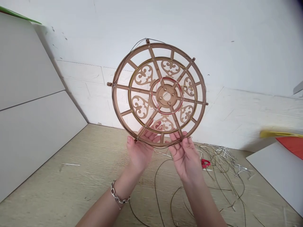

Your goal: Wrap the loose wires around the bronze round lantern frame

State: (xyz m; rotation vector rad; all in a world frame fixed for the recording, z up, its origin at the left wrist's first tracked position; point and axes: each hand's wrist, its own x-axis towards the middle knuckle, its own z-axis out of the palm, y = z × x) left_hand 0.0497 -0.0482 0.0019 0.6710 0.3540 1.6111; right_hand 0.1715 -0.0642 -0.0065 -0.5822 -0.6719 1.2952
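A round brown openwork frame (158,94), with spokes, scroll patterns and a hub with a centre hole, is held upright in front of the white wall. Thin dark, yellow and red wires run around its rings. My left hand (139,151) grips the frame's lower rim from the left, thumb on the front, fingers behind. My right hand (186,156) pinches the lower rim from the right. A chain bracelet (117,196) sits on my left wrist.
Loose dark wires (165,189) curl on the wooden floor under my hands. A heap of pale cut strips (227,154) and a small red piece (205,163) lie to the right. White boards lean at left (30,110) and right (279,173).
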